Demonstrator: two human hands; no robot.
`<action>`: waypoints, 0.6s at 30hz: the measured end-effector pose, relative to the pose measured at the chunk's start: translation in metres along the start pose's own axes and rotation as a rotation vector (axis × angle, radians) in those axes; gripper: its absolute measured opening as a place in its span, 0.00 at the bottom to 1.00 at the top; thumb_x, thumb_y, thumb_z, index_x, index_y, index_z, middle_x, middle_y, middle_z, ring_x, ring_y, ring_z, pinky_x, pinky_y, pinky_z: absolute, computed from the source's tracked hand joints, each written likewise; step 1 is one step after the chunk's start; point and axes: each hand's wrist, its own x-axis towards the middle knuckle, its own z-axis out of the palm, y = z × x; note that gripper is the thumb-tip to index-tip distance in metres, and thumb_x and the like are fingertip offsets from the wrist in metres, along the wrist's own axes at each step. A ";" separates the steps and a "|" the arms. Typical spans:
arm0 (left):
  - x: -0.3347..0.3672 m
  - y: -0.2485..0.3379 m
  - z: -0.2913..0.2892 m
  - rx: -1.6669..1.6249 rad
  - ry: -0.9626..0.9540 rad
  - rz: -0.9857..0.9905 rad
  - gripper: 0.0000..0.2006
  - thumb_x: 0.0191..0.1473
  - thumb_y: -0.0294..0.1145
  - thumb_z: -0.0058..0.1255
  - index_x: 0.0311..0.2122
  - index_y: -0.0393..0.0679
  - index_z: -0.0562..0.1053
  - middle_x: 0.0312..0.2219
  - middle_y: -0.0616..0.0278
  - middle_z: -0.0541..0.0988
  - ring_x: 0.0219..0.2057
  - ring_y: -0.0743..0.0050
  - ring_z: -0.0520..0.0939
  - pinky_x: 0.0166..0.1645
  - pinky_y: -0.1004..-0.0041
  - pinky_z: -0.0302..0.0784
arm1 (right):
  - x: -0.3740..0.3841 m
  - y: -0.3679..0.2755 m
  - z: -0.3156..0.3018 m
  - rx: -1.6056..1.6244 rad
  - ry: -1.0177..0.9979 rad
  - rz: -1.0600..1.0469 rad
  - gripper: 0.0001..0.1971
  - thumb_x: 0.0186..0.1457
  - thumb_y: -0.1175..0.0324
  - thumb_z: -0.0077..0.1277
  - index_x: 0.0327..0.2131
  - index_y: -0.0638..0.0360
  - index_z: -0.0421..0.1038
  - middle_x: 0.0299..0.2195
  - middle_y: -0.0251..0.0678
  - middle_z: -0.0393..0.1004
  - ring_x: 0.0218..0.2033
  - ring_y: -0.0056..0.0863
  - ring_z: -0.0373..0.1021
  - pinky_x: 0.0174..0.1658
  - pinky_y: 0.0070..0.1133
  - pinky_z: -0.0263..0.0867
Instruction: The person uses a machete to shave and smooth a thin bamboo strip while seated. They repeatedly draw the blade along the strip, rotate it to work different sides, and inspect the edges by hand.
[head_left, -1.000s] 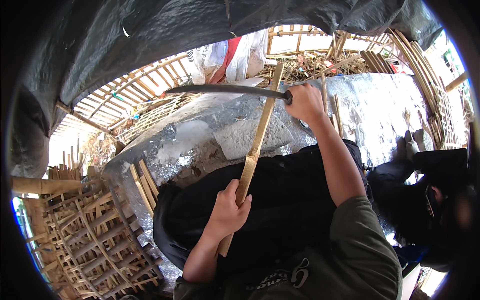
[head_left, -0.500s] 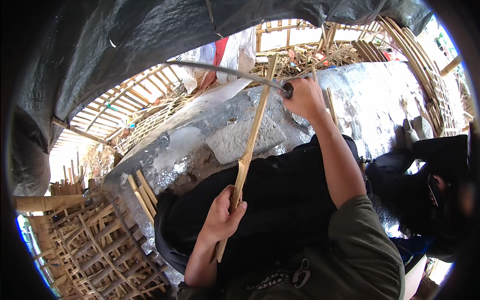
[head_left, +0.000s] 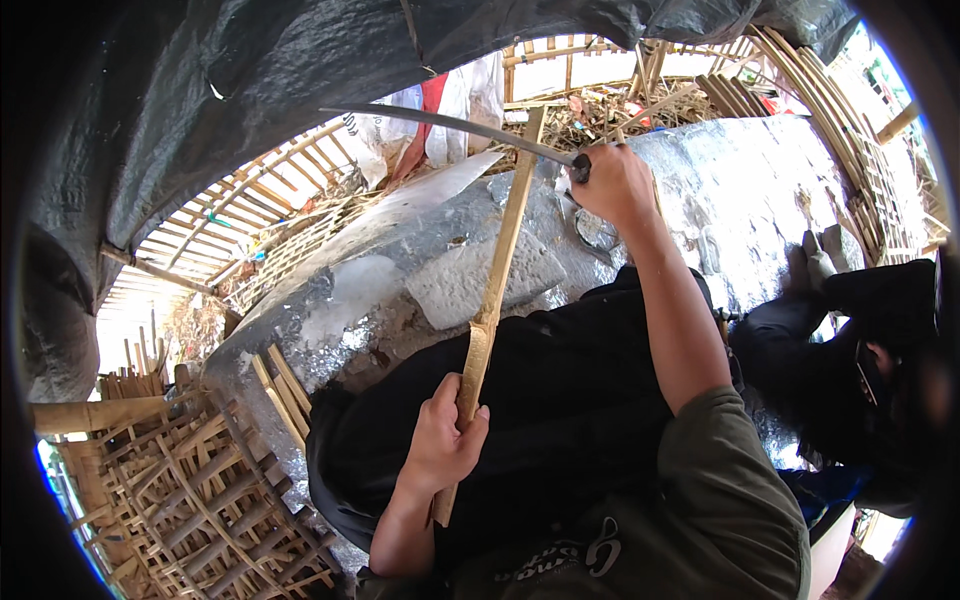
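a silvery sheet [head_left: 740,170] with a bamboo strip [head_left: 490,300] and a long knife [head_left: 460,125] held over it
the strip slants away; the knife's blade crosses it near the far end, contact unclear; a grey slab [head_left: 450,288] lies beneath the strip; the right hand [head_left: 615,185] is clamped round the knife's handle, the left hand [head_left: 445,440] round the strip's nearer part.

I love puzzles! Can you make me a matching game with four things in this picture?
1. left hand
2. right hand
3. rough slab
4. plastic sheet

A. dark, across the top of the picture
B. grips the handle of the long blade
C. grey, partly hidden behind the bamboo strip
D. holds the bamboo strip's lower part

Pairs: 1-D, 2-B, 3-C, 4-A
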 end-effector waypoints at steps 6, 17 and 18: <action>-0.006 0.009 0.007 0.099 -0.010 0.007 0.10 0.56 0.23 0.53 0.34 0.38 0.61 0.15 0.52 0.68 0.17 0.55 0.78 0.23 0.67 0.68 | 0.015 0.032 -0.004 -0.047 0.050 0.225 0.10 0.43 0.65 0.58 0.31 0.57 0.81 0.27 0.49 0.80 0.32 0.48 0.79 0.41 0.36 0.74; -0.008 0.009 0.002 0.148 0.049 0.022 0.10 0.55 0.23 0.52 0.34 0.37 0.61 0.17 0.46 0.69 0.23 0.37 0.78 0.25 0.61 0.71 | 0.011 0.017 -0.008 -0.198 0.011 -0.091 0.07 0.44 0.68 0.58 0.30 0.51 0.81 0.24 0.41 0.80 0.29 0.39 0.79 0.36 0.32 0.75; -0.009 0.009 0.000 0.140 0.047 0.019 0.10 0.55 0.23 0.52 0.34 0.37 0.61 0.17 0.46 0.69 0.23 0.37 0.78 0.25 0.61 0.71 | 0.008 0.012 -0.007 -0.220 -0.036 -0.147 0.06 0.46 0.67 0.59 0.30 0.51 0.82 0.24 0.39 0.81 0.29 0.36 0.80 0.35 0.31 0.76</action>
